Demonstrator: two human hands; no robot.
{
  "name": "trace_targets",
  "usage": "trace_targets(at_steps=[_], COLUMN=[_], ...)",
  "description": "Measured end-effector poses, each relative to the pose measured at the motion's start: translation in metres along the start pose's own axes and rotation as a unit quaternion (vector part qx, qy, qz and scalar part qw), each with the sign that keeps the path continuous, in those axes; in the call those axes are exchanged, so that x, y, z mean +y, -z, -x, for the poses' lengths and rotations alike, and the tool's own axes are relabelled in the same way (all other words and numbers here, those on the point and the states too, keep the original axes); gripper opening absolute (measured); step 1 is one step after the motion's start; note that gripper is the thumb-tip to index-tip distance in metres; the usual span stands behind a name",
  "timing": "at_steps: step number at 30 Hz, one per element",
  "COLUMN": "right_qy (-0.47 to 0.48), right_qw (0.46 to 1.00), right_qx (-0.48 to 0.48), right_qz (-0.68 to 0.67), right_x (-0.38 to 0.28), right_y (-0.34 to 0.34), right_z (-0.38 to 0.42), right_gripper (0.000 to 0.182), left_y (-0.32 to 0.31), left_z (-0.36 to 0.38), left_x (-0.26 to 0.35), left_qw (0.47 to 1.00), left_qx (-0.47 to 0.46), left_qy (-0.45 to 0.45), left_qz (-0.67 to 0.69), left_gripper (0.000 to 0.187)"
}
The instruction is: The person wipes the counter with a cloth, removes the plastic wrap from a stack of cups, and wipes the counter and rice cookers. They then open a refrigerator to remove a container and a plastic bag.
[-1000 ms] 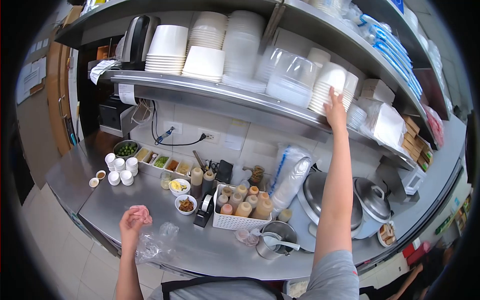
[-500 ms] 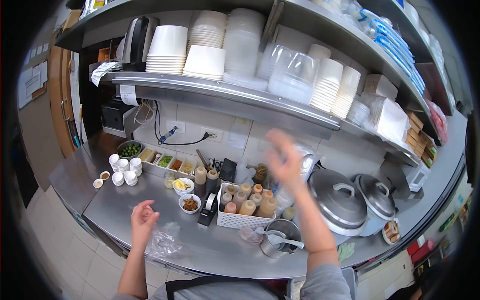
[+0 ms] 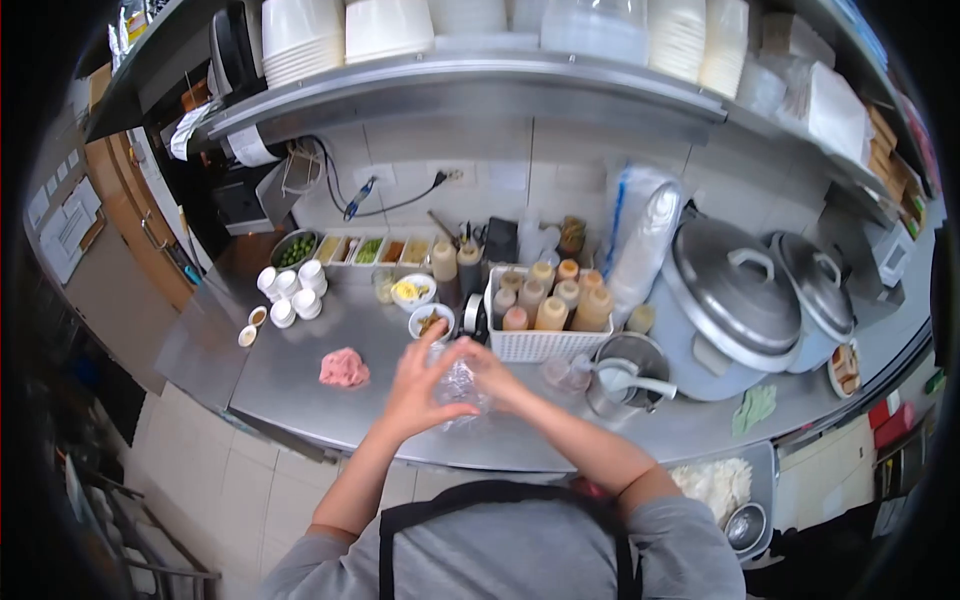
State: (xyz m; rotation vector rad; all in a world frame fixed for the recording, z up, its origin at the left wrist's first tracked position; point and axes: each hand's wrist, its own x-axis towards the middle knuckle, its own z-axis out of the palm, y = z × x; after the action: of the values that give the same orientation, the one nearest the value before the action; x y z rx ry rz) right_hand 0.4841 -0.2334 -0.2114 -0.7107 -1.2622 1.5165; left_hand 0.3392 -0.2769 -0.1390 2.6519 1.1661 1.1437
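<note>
Both my hands meet in front of my chest over the steel counter. My left hand (image 3: 408, 392) has its thumb spread away from its fingers. Opposite it, my right hand (image 3: 492, 378) has bent, slightly blurred fingers close to my left fingertips. Between and below the hands is a crumpled clear plastic bag (image 3: 458, 384); I cannot tell if the right fingers grip it. A white bowl of brown food (image 3: 432, 322) stands just beyond my fingertips. Left of the hands, a crumpled pink cloth-like lump (image 3: 344, 368) lies on the counter.
A white basket (image 3: 545, 347) of sauce bottles stands behind the hands, with a metal pot (image 3: 628, 385) at right. Large lidded pots (image 3: 738, 285) stand farther right. Stacked small white cups (image 3: 292, 290) sit at left. A shelf (image 3: 470, 70) of containers overhangs the back.
My right hand has come down from near the shelf, and my left hand has moved right to meet it. The pink lump now shows on the counter. The view has tilted down.
</note>
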Motion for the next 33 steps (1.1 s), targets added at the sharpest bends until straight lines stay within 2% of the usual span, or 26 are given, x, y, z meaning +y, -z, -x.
trace_targets(at_steps=[2, 4, 5, 6, 7, 8, 9, 10, 11, 13, 14, 16, 17, 18, 20, 21, 23, 24, 25, 26, 28, 29, 30, 31, 32, 33], right_qy=[-0.084, -0.081, -0.014, 0.055, 0.069, 0.199, 0.191, 0.184, 0.180, 0.152, 0.146, -0.076, -0.131, -0.135, -0.099, -0.102, -0.130, -0.135, -0.061, 0.012, -0.003, 0.061, 0.122, 0.117, 0.089, 0.061], right_qw=[0.994, 0.993, 0.991, 0.975, 0.963, 0.894, 0.896, 0.898, 0.899, 0.910, 0.914, 0.952, 0.959, 0.960, 0.991, 0.991, 0.937, 0.934, 0.940, 0.940, 0.949, 0.986, 0.971, 0.972, 0.964, 0.949], right_qx=[-0.066, -0.075, -0.118, -0.161, -0.136, -0.151, -0.140, -0.129, -0.129, -0.195, -0.192, -0.242, -0.226, -0.223, -0.063, -0.059, 0.203, 0.208, 0.218, 0.226, 0.238, 0.158, 0.068, 0.067, 0.010, -0.049], right_qz=[-0.036, -0.038, 0.054, 0.145, 0.223, 0.371, 0.375, 0.379, 0.377, 0.334, 0.327, 0.170, 0.113, 0.104, -0.059, -0.064, -0.253, -0.256, -0.257, -0.256, -0.205, -0.005, 0.194, 0.192, 0.249, 0.304], right_x=[0.005, 0.013, 0.004, -0.010, -0.028, -0.046, -0.058, -0.062, -0.054, -0.027, -0.019, -0.002, 0.008, 0.012, 0.012, 0.009, 0.007, 0.016, 0.033, 0.045, 0.058, 0.064, 0.071, 0.082, 0.096, 0.098], right_y=[0.018, 0.018, 0.017, 0.015, 0.012, 0.016, 0.020, 0.022, 0.024, 0.028, 0.022, 0.007, 0.003, 0.004, 0.007, 0.011, 0.019, 0.021, 0.021, 0.017, 0.003, -0.003, -0.008, -0.011, -0.013, -0.017], right_z=[-0.001, 0.004, 0.008, 0.011, 0.016, 0.017, 0.021, 0.023, 0.024, 0.032, 0.039, 0.049, 0.049, 0.051, 0.046, 0.041, 0.033, 0.031, 0.028, 0.026, 0.031, 0.037, 0.043, 0.050, 0.058, 0.062], right_gripper=[0.013, 0.015, 0.019, 0.025, 0.038, 0.059, 0.066, 0.073, 0.073, 0.087, 0.087, 0.085, 0.071, 0.071, 0.045, 0.045, 0.030, 0.030, 0.031, 0.032, 0.035, 0.038, 0.042, 0.042, 0.043, 0.044], left_y=[-0.027, -0.041, -0.040, -0.039, -0.037, -0.034, -0.027, -0.021, -0.019, -0.017, -0.017, -0.018, -0.020, -0.023, -0.037, -0.046, -0.063, -0.072, -0.081, -0.085, -0.088, -0.092, -0.087, -0.079, -0.073, -0.071], left_z=[0.019, 0.034, 0.036, 0.037, 0.040, 0.042, 0.041, 0.038, 0.036, 0.034, 0.032, 0.028, 0.027, 0.034, 0.054, 0.063, 0.080, 0.081, 0.080, 0.078, 0.074, 0.077, 0.075, 0.071, 0.071, 0.077], left_x=[-0.004, -0.007, -0.008, -0.015, -0.028, -0.039, -0.042, -0.045, -0.053, -0.067, -0.069, -0.068, -0.066, -0.071, -0.087, -0.090, -0.086, -0.071, -0.053, -0.038, -0.016, -0.021, -0.023, -0.023, -0.026, -0.035], left_qw=[0.997, 0.989, 0.986, 0.985, 0.985, 0.982, 0.930, 0.843, 0.842, 0.645, 0.646, 0.564, 0.556, 0.558, 0.723, 0.724, 0.897, 0.896, 0.893, 0.891, 0.825, 0.777, 0.775, 0.752, 0.727, 0.695], left_qx=[-0.056, -0.040, 0.006, 0.004, 0.055, 0.106, 0.146, 0.181, 0.179, 0.336, 0.331, 0.364, 0.387, 0.383, 0.328, 0.323, 0.099, 0.059, 0.019, 0.012, 0.069, 0.066, 0.065, 0.050, 0.037, 0.020], left_qy=[0.032, 0.103, 0.107, 0.113, 0.099, 0.085, 0.199, 0.306, 0.310, 0.356, 0.364, 0.373, 0.369, 0.378, 0.350, 0.355, 0.304, 0.301, 0.298, 0.303, 0.299, 0.323, 0.327, 0.364, 0.399, 0.453], left_qz=[0.041, 0.100, 0.127, 0.127, 0.129, 0.130, 0.272, 0.403, 0.403, 0.587, 0.584, 0.641, 0.636, 0.632, 0.497, 0.496, 0.305, 0.321, 0.336, 0.337, 0.474, 0.537, 0.536, 0.547, 0.557, 0.558], left_gripper=[0.068, 0.064, 0.068, 0.068, 0.064, 0.059, 0.052, 0.045, 0.045, 0.036, 0.036, 0.034, 0.036, 0.036, 0.035, 0.035, 0.031, 0.038, 0.047, 0.047, 0.066, 0.076, 0.076, 0.075, 0.073, 0.048])
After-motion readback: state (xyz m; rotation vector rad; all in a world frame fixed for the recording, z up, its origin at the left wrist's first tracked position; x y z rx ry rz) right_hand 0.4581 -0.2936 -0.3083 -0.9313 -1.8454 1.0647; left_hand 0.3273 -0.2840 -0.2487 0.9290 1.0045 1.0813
